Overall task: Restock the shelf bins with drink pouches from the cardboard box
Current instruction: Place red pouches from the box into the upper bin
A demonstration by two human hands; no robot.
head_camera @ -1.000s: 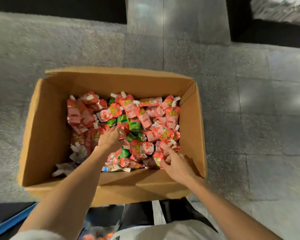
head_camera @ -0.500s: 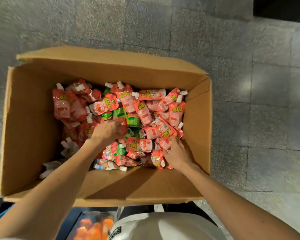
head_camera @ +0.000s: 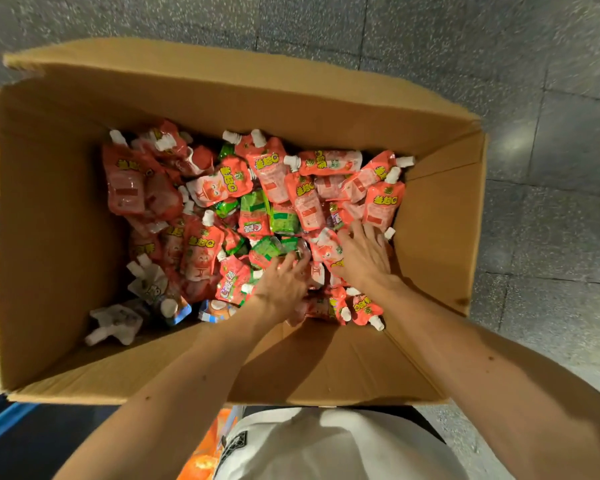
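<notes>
With both hands down in the cardboard box, the left hand curled on the red pouches and the right hand spread flat at 3 o'clock, better gather several pouches by their bodies, not by the caps.

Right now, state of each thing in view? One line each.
cardboard box: flaps open, on the floor, partly filled.
red drink pouches: capped, heaped loose in the box.
green drink pouches: mixed in mid-heap, partly buried.
white and blue pouches: lying at the near-left edge of the heap.
left hand: in the heap, fingers curled; grip unclear.
right hand: fingers spread, flat on the pouches.
</notes>
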